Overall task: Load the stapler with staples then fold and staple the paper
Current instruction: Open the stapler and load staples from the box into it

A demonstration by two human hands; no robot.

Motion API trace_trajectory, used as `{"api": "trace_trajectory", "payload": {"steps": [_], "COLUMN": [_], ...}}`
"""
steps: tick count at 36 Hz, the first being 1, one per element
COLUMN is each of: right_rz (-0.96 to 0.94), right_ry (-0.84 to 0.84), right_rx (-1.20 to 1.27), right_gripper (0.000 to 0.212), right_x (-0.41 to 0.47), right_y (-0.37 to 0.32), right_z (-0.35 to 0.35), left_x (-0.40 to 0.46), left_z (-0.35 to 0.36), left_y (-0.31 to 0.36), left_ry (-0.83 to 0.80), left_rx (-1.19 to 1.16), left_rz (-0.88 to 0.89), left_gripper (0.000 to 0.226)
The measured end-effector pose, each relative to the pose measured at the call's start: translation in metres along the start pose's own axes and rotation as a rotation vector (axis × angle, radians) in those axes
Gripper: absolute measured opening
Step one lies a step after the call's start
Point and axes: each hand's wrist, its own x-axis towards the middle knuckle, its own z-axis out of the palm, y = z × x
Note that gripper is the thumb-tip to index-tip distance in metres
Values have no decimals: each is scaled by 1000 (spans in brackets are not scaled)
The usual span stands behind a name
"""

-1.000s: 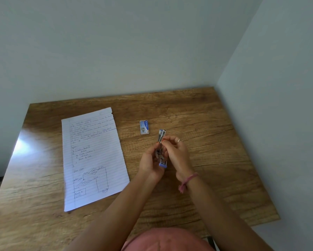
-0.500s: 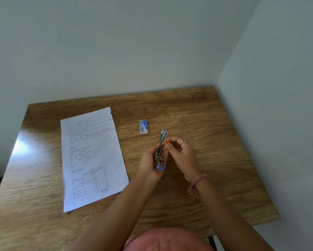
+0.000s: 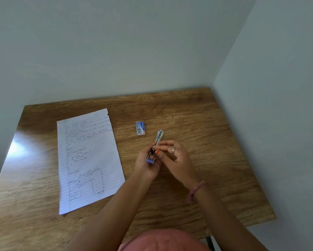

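Note:
A small metal stapler (image 3: 158, 139) with a blue end is held upright-tilted above the table, its top swung open. My left hand (image 3: 147, 166) grips its lower body near the blue end. My right hand (image 3: 176, 158) sits beside it, thumb and fingertips pinched at the stapler's middle; whether staples are between them is too small to tell. A small blue-and-white staple box (image 3: 140, 128) lies on the table just beyond the hands. A lined paper sheet (image 3: 87, 158) with handwriting and a flowchart lies flat to the left.
The wooden table (image 3: 197, 124) stands in a corner, with pale walls behind and close on the right. Its right and near edges are in view. A pink band circles my right wrist (image 3: 195, 192).
My right hand has drawn back toward the right and lower, its fingers sliding from the stapler's upper part to its middle. My left hand keeps holding the stapler nearly still.

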Motion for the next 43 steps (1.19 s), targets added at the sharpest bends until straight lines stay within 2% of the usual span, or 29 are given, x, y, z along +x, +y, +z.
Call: {"api": "trace_trajectory", "payload": {"steps": [4, 6, 9, 14, 17, 21, 25, 29, 33, 37, 41, 43], "right_rz": [108, 171, 195, 205, 185, 159, 196, 140, 143, 124, 164, 162], "right_ry": [-3, 53, 125, 47, 8, -77, -33, -82, -18, -87, -26, -47], "right_rx": [144, 116, 54, -16, -59, -174, -123, -175, -125, -222, -146, -159], "right_gripper": [20, 20, 26, 55, 65, 54, 61, 62, 62, 59, 59, 59], "right_x": [2, 7, 19, 37, 44, 47, 47, 46, 45, 45, 47, 46], "right_y": [2, 3, 5, 4, 4, 8, 12, 13, 14, 15, 16, 16], "right_z": [-8, -13, -21, -30, -31, -31, -29, -27, -28, -32, -32, -33], "left_x": [-1, -2, -2, -3, -4, -4, -5, -6, -5, -5, -5, -5], "left_z": [1, 0, 0, 0, -1, -1, -1, -2, -4, -4, -4, -4], "left_y": [-1, -1, -1, -1, -1, 0, -1, -1, -1, -1, -1, -1], "left_ry": [7, 12, 15, -16, -27, -33, -35, -40, -43, -58, -59, -58], "left_rx": [19, -18, -47, -39, -35, -33, -3, 51, 72, 76, 76, 74], "left_rz": [29, 21, 4, -21, -33, -42, -37, -36, -44, -54, -59, -56], "left_gripper": [31, 40, 32, 19, 25, 35, 30, 36, 40, 46, 43, 39]}}
